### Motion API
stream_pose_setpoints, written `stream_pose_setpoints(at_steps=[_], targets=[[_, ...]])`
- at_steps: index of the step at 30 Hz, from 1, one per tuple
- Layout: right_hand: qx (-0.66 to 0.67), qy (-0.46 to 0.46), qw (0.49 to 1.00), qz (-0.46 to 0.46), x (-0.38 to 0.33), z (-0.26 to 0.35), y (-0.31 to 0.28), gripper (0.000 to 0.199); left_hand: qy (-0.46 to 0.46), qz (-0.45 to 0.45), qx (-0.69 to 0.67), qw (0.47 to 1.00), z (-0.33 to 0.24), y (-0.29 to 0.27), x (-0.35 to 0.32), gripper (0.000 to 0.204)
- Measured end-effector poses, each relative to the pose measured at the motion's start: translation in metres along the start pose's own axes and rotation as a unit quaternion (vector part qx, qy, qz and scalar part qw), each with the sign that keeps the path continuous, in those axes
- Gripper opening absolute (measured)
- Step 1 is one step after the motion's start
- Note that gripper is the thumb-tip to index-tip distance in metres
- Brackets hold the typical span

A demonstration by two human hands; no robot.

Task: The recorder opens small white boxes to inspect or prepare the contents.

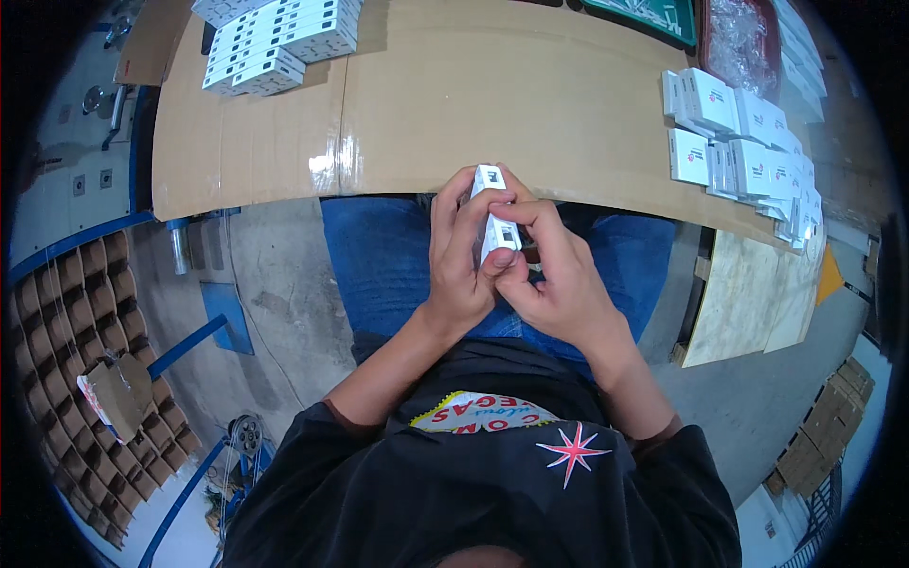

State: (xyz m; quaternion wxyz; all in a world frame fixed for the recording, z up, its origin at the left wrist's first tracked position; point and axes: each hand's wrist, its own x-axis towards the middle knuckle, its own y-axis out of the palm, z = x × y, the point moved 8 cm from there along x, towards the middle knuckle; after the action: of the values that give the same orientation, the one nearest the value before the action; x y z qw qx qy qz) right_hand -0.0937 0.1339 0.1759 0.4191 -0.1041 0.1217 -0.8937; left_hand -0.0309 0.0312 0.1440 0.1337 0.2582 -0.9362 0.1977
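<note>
Two hands [456,241] [561,270] hold white packaging [503,233] near cardboard edge [398,187].

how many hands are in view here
2: the left hand and the right hand, both on the white packaging by the near edge of the cardboard-covered table. No other hand shows, though some fingers are partly hidden.

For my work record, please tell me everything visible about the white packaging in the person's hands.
The white packaging looks like thin cardboard, narrow, straight-edged, a small dark mark near each end. It slants, its far end crossing the table's near edge in view. The left hand grips it from the left; the right hand touches it from the right. The grip hides its middle: one box or two, I cannot tell.
</note>
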Motion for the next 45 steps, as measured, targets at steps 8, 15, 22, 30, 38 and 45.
stream_pose_setpoints(at_steps=[8, 15, 22, 30, 38, 45], targets=[[0.033, 0.02, 0.999, 0.004, 0.002, 0.005, -0.004, 0.048, -0.03, 0.005, -0.024, 0.999, 0.002, 0.0, -0.001, 0.069], [0.152, 0.113, 0.98, -0.061, 0.0, -0.012, -0.025, 0.047, -0.136, -0.009, -0.186, 0.973, 0.007, 0.004, -0.003, 0.091], [0.279, 0.203, 0.931, -0.118, -0.01, -0.051, -0.028, 0.014, -0.104, -0.034, -0.244, 0.964, 0.0, 0.004, -0.001, 0.08], [0.267, 0.323, 0.902, -0.101, -0.015, -0.051, -0.004, 0.03, -0.026, -0.037, -0.267, 0.963, 0.0, -0.002, -0.007, 0.076], [0.322, 0.183, 0.926, -0.068, -0.005, -0.023, -0.003, 0.1, -0.145, 0.041, -0.299, 0.942, -0.022, 0.005, 0.015, 0.095], [0.194, 0.093, 0.976, -0.027, -0.002, -0.003, -0.01, 0.101, -0.173, 0.083, -0.272, 0.943, -0.017, 0.008, 0.024, 0.115]])
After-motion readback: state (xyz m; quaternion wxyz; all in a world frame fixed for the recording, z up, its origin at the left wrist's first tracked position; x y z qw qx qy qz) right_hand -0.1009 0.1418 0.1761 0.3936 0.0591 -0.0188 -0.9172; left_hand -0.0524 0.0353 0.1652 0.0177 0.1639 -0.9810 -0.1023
